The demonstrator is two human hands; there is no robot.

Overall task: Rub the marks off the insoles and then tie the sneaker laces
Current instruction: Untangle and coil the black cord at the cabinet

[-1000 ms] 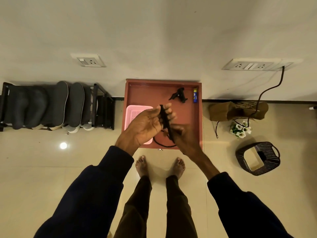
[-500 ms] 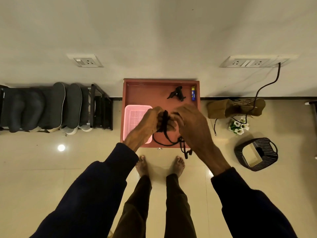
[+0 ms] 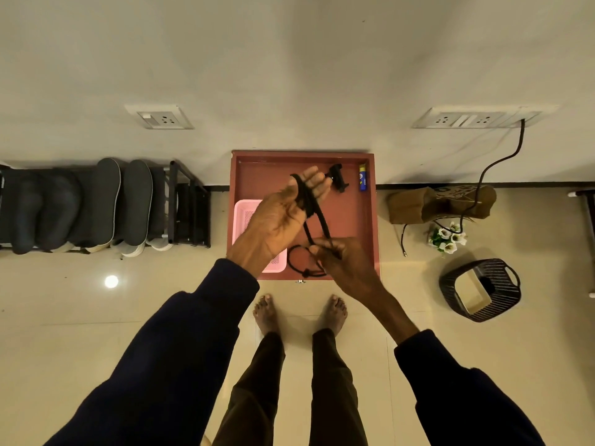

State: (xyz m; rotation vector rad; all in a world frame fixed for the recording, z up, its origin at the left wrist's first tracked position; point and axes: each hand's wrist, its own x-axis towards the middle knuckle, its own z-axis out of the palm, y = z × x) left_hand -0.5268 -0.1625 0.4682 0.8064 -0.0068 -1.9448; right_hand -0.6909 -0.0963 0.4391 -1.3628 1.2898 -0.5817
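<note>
- Left hand (image 3: 286,217) is raised over the reddish-brown square desk (image 3: 357,220) with its fingers straight and spread; it is not clenched. A black shoelace (image 3: 317,220) is wound round the fingers and across the palm.
- Right hand (image 3: 346,263) is lower and nearer the body. Its fingers are curled, pinching two strands of the lace that run taut down from the left hand.
- Slack lace hangs below the right hand in a loop with a knot, over the near edge of the desk.
- Dark grey insoles (image 3: 108,201) stand upright on a black metal rack (image 3: 190,207), well apart to the left.
- On the desk: pink perforated plastic basket (image 3: 246,215) at the left side, partly hidden by the left hand; black clip-like object (image 3: 338,181) and blue-and-yellow tube (image 3: 363,178) at the far right corner.
</note>
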